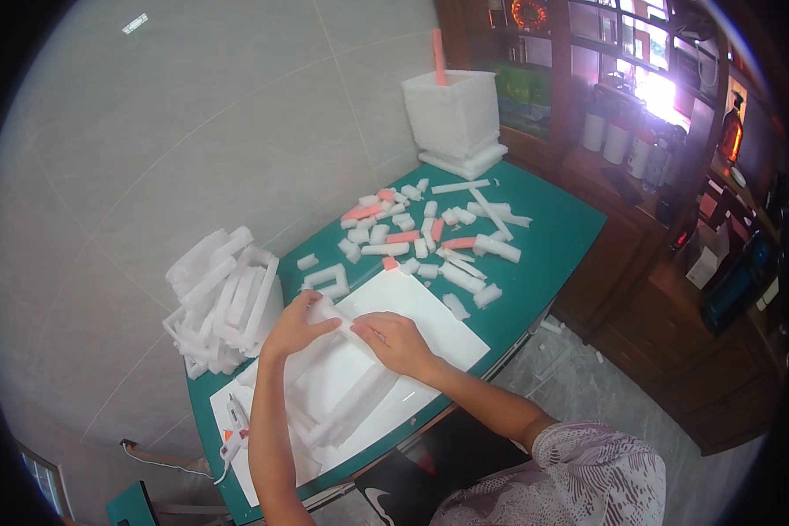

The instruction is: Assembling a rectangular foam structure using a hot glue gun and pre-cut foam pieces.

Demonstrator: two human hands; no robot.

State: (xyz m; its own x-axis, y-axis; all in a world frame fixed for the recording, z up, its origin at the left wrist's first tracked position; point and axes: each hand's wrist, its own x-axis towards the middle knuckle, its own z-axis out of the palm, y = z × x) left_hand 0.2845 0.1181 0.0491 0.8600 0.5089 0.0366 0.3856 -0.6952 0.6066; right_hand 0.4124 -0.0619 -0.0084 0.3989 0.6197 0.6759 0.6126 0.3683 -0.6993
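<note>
Above a white board (451,337), both of my hands meet at a white foam piece (325,309). My left hand (296,326) grips its left end, fingers behind it and thumb in front. On its right end, my right hand (393,340) pinches with thumb and fingertips. Below my hands, long white foam strips (364,401) form what looks like a frame lying on the board; my left forearm covers part of it. A hot glue gun (234,430), white with an orange part, lies on the board left of that forearm, its cord running off the table's left side.
White and pink foam offcuts (403,237) are scattered over the green table (561,219). A pile of white foam frames (223,294) stands at the left edge by the wall. At the far corner is a white foam box (451,114); wooden shelving (579,167) stands to the right.
</note>
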